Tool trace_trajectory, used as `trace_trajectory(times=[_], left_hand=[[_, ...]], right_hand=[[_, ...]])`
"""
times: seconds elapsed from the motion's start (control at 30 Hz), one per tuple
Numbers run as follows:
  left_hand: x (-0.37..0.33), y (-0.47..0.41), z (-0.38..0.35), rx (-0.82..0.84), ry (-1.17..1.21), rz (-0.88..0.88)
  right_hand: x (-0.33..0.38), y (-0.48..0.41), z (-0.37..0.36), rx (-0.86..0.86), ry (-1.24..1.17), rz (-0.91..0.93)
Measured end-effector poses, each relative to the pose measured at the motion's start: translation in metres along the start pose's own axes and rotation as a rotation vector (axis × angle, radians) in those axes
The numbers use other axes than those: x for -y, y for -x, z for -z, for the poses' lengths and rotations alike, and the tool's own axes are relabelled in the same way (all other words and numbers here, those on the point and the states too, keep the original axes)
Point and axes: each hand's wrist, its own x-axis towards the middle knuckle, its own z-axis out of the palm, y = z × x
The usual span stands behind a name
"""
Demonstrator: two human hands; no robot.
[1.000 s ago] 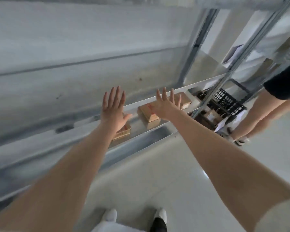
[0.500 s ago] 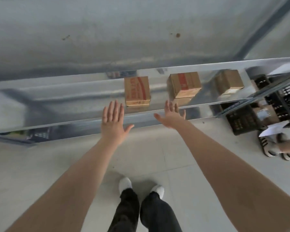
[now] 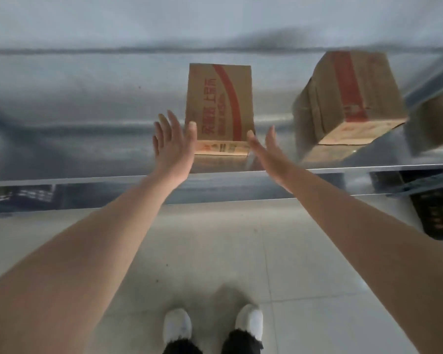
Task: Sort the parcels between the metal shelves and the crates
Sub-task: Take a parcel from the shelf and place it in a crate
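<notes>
Fingers [image 3: 173, 121] on the left hand [image 3: 173, 149] are straight and a bit spread, nothing in them, thumb sticking out toward the near left corner of a brown cardboard parcel [image 3: 219, 106]. The thumb tip overlaps the box edge from this angle, but I can't tell if it's actually touching. Right hand [image 3: 269, 152] is the same deal: fingers straight and loose, holding nothing, thumb up by the near right corner, contact not clear either. So the palms face each other with the parcel between them.

That parcel lies flat on the metal shelf [image 3: 87, 178], close to the front edge, with a red stripe and red print on top. To its right, with a gap between, a second parcel [image 3: 348, 98] with a red stripe sits on the same shelf, turned at an angle. A third parcel [image 3: 435, 126] is just beside that at the far right, blurry and cut off by the frame.

Under the shelf on the right there's a black crate [image 3: 437, 218]; can't make out what's in it. Pale tiled floor [image 3: 215, 251] below, with the person's white shoes [image 3: 177, 325] at the bottom.
</notes>
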Motion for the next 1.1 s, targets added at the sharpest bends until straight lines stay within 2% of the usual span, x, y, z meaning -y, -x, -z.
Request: trace_trajectory(times=[0.1,0.17,0.3,0.37,0.5,0.67,0.83,1.0,1.1], left_hand=[[0.012,-0.039,-0.018,0.081,0.376,0.137],[0.027,-0.050,-0.027,0.161,0.538,0.138],[-0.001,-0.032,-0.013,0.179,0.629,-0.001],[-0.010,-0.034,-0.009,0.195,0.679,0.001],[-0.026,-0.036,0.014,0.227,0.661,0.018],[-0.039,-0.036,0.031,0.290,0.654,0.053],[-0.036,-0.035,0.035,0.205,0.645,0.176],[-0.029,-0.032,0.036,0.219,0.516,0.107],[-0.033,-0.031,0.038,0.253,0.415,0.058]], right_hand=[[-0.010,-0.026,-0.009,-0.056,-0.208,0.025],[-0.010,-0.035,-0.019,-0.043,-0.309,0.061],[-0.014,-0.049,-0.033,-0.015,-0.404,0.077],[-0.007,-0.048,-0.028,-0.059,-0.401,0.116],[0.013,-0.044,-0.015,-0.005,-0.440,0.142],[0.031,-0.037,-0.006,0.021,-0.475,0.079],[0.030,-0.028,0.003,0.006,-0.524,0.045],[0.030,-0.022,0.004,-0.022,-0.424,0.094],[0.042,-0.015,0.005,0.017,-0.339,0.129]])
